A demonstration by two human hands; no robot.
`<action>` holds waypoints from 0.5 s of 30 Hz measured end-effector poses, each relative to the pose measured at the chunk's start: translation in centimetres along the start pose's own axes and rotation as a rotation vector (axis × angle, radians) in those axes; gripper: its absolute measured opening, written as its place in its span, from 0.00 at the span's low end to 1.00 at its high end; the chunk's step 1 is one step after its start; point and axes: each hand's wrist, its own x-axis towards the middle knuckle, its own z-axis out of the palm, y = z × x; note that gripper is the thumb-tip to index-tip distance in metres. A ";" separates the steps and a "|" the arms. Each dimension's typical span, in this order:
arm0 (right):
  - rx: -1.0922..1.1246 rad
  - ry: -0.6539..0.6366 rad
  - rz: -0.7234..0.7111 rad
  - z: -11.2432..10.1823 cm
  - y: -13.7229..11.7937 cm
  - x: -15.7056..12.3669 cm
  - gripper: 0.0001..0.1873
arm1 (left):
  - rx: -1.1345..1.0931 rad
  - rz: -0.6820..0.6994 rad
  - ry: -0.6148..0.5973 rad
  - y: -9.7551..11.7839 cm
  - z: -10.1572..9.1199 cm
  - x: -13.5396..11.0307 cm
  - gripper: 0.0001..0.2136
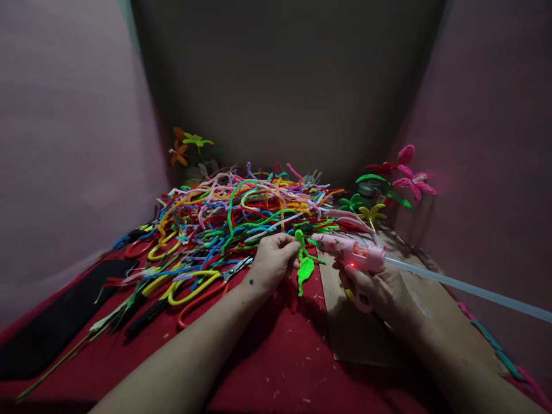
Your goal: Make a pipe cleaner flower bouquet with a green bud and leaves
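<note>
Starting from the far left, a flat black slab [64,316] lies on the red-covered counter [267,368], and next along come the scissors [235,269], blades pointing towards the big tangle of fuzzy stems [259,207] piled at the back. Now into the middle, where the left hand [269,261] has thumb and finger pinched on the green leaf piece [306,268], and that piece hangs over the counter, its broad leaf end pointing down. Just to the right, here's the pink glue gun [374,259], nozzle aimed at the upper part of the leaf piece and very near it, though whether they touch I can't tell. The right hand [382,290] is wrapped round its grip, a red light glowing on the body, a long glue stick [466,286] poking out behind and cardboard [357,345] below. So this looks like the gluing step, right at the join! The next move calls for a still left pinch, a light squeeze from the right, and fingertips kept clear of that hot tip
</note>
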 end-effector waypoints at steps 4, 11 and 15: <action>-0.006 0.021 -0.004 -0.1 0.1 0.0 0.19 | -0.050 -0.015 -0.006 0.0 -0.1 0.0 0.07; -0.012 0.016 0.003 0.3 -0.7 -0.2 0.19 | -0.070 -0.003 0.006 -0.2 -0.1 0.0 0.06; -0.037 0.037 -0.043 0.5 -1.0 -0.3 0.16 | -0.092 0.003 -0.008 -0.5 -0.2 0.1 0.07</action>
